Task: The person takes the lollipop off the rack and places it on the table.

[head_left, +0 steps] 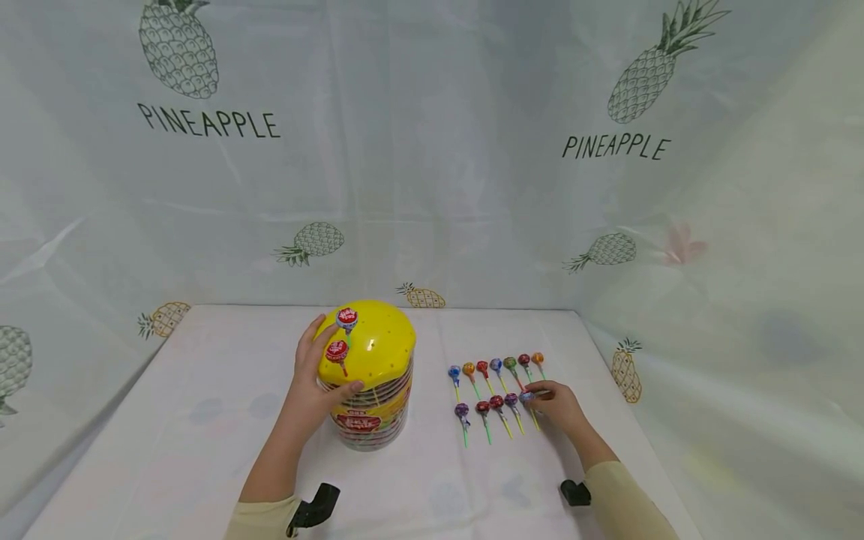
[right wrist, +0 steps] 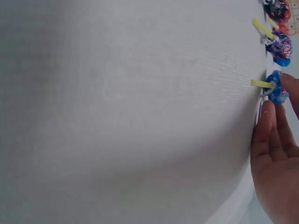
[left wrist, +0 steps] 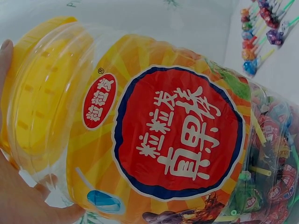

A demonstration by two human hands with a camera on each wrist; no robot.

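A clear plastic candy jar (head_left: 378,420) with a domed yellow lid (head_left: 381,341) stands upright left of centre. My left hand (head_left: 312,382) grips it from the left, fingers over the lid's side and thumb at the front below the rim. In the left wrist view its orange label (left wrist: 105,154) fills the middle, and wrapped lollipops (left wrist: 275,182) show inside the lower part. My right hand (head_left: 560,407) pinches the head of a blue-wrapped lollipop (right wrist: 277,91) at the right end of the front row. That lollipop's yellow stick points toward the table's front.
Two rows of lollipops lie right of the jar: a back row (head_left: 496,365) and a front row (head_left: 497,403), sticks toward me. A white cloth covers the table (head_left: 223,450). Behind it hangs a pineapple-print curtain (head_left: 432,150).
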